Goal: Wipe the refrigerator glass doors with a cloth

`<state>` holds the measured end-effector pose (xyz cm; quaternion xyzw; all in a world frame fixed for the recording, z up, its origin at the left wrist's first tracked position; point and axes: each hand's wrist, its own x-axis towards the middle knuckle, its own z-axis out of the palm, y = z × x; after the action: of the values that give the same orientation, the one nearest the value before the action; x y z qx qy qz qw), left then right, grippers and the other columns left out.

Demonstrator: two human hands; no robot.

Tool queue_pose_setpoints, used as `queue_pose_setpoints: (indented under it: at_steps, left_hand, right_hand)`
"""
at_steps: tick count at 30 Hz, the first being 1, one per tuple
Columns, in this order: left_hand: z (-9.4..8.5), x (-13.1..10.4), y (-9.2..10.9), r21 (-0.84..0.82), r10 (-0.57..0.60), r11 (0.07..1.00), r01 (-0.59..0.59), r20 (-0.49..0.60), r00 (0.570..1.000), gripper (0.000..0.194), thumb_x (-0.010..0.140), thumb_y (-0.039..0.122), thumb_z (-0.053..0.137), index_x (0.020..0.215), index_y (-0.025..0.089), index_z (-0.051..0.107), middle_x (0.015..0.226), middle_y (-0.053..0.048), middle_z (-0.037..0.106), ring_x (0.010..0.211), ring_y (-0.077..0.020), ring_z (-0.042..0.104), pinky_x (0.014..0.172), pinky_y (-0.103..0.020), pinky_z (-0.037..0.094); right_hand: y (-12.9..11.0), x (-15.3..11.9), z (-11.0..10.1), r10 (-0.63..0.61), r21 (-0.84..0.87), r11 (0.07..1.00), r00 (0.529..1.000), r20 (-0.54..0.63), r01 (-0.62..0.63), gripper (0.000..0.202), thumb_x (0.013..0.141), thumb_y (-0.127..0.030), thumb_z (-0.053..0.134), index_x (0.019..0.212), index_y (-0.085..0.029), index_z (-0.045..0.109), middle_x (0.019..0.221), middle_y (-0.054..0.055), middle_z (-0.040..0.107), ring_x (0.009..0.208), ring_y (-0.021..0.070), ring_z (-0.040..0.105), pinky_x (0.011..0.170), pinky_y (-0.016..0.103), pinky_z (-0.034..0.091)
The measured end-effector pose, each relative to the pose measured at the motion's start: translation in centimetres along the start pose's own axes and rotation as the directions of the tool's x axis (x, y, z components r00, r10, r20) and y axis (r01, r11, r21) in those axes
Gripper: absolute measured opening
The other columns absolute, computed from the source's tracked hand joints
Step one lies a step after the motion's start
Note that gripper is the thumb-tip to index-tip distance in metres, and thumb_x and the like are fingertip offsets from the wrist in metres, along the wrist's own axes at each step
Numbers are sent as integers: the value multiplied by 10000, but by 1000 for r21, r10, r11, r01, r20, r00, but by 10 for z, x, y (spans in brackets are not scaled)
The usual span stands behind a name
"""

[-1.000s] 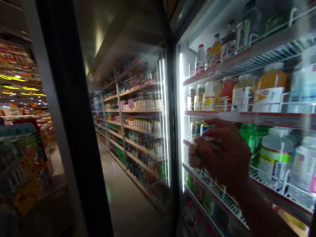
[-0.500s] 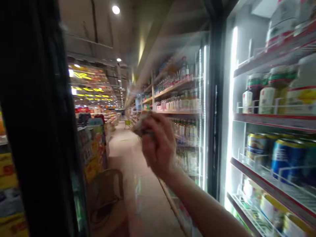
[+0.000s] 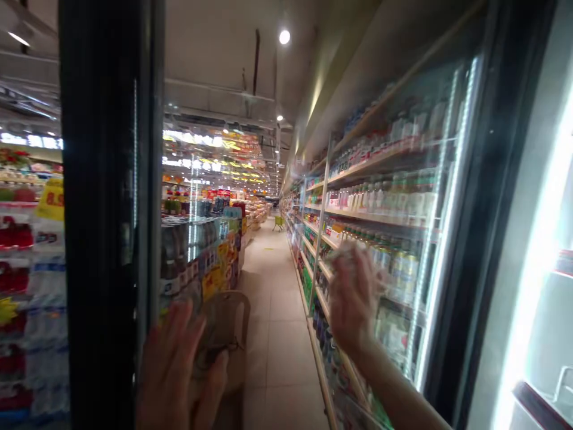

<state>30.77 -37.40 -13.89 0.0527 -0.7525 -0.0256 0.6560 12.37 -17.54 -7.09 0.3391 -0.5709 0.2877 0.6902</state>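
My right hand (image 3: 356,298) is raised at the glass door (image 3: 286,269) of a lit drinks fridge, and motion blurs it. Its fingers are closed over a crumpled whitish cloth (image 3: 342,254), only partly visible, which seems pressed to the pane. Low on the left, my left hand (image 3: 176,373) holds nothing, its fingers and thumb spread. It is near the door's black frame (image 3: 107,209); whether it touches the glass I cannot tell.
Fridge shelves with bottles (image 3: 403,266) show through or in the glass on the right. A brown chair (image 3: 237,304) stands low in the middle. Stacked drink packs (image 3: 45,316) are on the left beyond the frame. A tiled aisle (image 3: 286,340) runs into the distance.
My left hand has come into view at the lower left. The view has turned left, away from the open fridge shelves. My right hand, still with the cloth, appears lower and further right.
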Motion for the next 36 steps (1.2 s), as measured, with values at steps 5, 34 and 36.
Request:
queue_pose_setpoints:
  at_steps: [5, 34, 36]
  left_hand:
    - [28, 24, 6, 210, 224, 956, -207, -61, 973, 674, 827, 189, 533, 1433, 242, 244, 1523, -28, 206, 1391, -269, 216, 1144, -493, 145]
    - [43, 33, 3, 226, 266, 943, -243, -78, 961, 678, 844, 278, 535, 1443, 230, 219, 1522, -87, 179, 1413, -255, 136, 1145, -486, 106]
    - [46, 33, -2, 230, 282, 938, -261, -62, 958, 650, 851, 268, 517, 1437, 224, 241, 1511, -97, 216, 1412, -254, 133, 1145, -487, 110]
  right_hand:
    - [32, 22, 0, -79, -54, 995, 996, 37, 81, 471, 854, -175, 451, 1316, -268, 467, 1381, 78, 465, 1343, 262, 343, 1104, 549, 239]
    - [-30, 1, 25, -46, -53, 997, 997, 64, 49, 465, 865, -214, 458, 1320, -305, 454, 1406, 47, 438, 1368, 232, 294, 1126, 503, 203]
    - [-1, -1, 20, 113, -118, 986, 994, -12, -114, 459, 885, -239, 418, 1343, -263, 436, 1431, 87, 400, 1371, 254, 285, 1103, 526, 240]
